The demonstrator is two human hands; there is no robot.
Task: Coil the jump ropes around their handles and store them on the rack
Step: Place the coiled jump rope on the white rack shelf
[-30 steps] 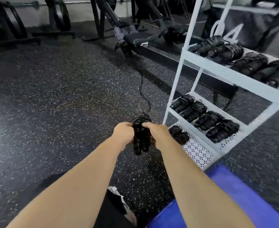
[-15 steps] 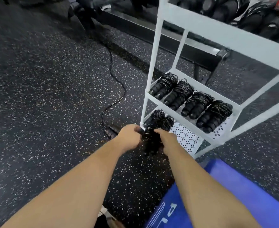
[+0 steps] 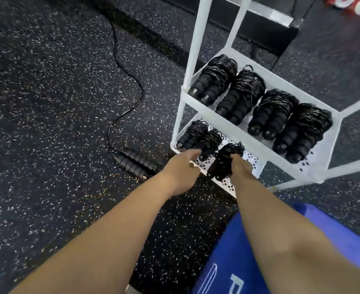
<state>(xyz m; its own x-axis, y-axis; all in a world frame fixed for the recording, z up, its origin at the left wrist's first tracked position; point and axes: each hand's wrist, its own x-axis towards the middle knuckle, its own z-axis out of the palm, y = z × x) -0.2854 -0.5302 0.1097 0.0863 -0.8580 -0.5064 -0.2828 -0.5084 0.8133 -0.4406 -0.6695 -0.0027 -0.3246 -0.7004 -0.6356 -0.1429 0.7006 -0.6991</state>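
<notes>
A white metal rack (image 3: 198, 66) stands on a dark rubber floor (image 3: 47, 102) flecked with white. Its middle shelf (image 3: 331, 132) carries four coiled jump ropes (image 3: 257, 102) side by side, and its perforated bottom shelf (image 3: 249, 158) carries two more coiled ropes (image 3: 198, 136) at its left end. On the floor just left of the rack lie two ribbed black handles (image 3: 135, 161) of an uncoiled jump rope, their cord (image 3: 130, 81) snaking away to the far side, and a blue mat (image 3: 238, 262) lies at the near right.
</notes>
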